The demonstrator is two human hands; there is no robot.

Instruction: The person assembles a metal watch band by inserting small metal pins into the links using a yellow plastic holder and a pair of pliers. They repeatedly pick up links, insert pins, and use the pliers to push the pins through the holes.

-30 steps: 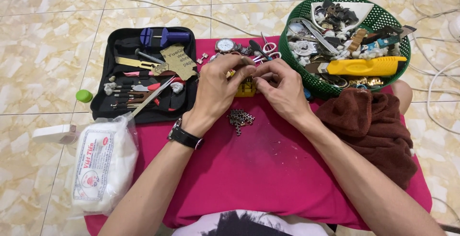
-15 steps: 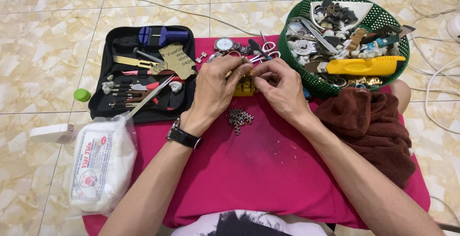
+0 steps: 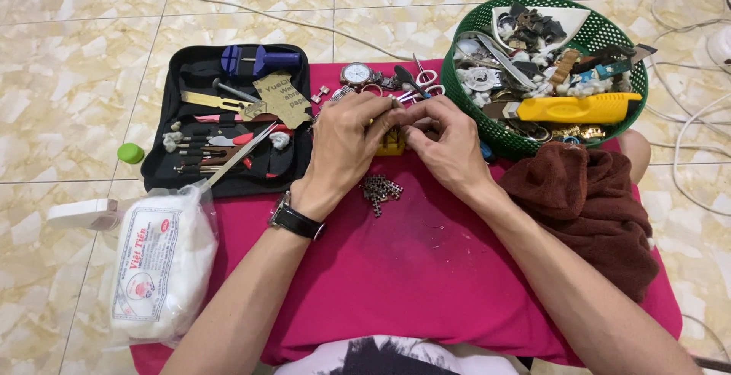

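Leftmost, at nine o'clock from the hands, lies a white bag of cotton on the edge of the pink cloth, with a black tool case open above it at ten o'clock, its small tools laid out in rows. Then comes the left hand, a black wristwatch on its wrist, fingers curled narrow and pinched together at the tips. It meets the right hand at twelve o'clock over a small yellow block, which sits on the cloth under the touching fingertips. Whatever tiny part they pinch is hidden between them, so I cannot tell its kind. A short pile of metal band links lies at six o'clock from the block, just beside the left wrist and apart from both hands. The step in hand looks like fine work on a piece seated at the block, both hands steadying it. A next move would call for a firm, still pinch and a light touch, since loose links roll easily. Rightmost, at two o'clock, stands a green basket of watch parts, and a brown towel lies at four o'clock.
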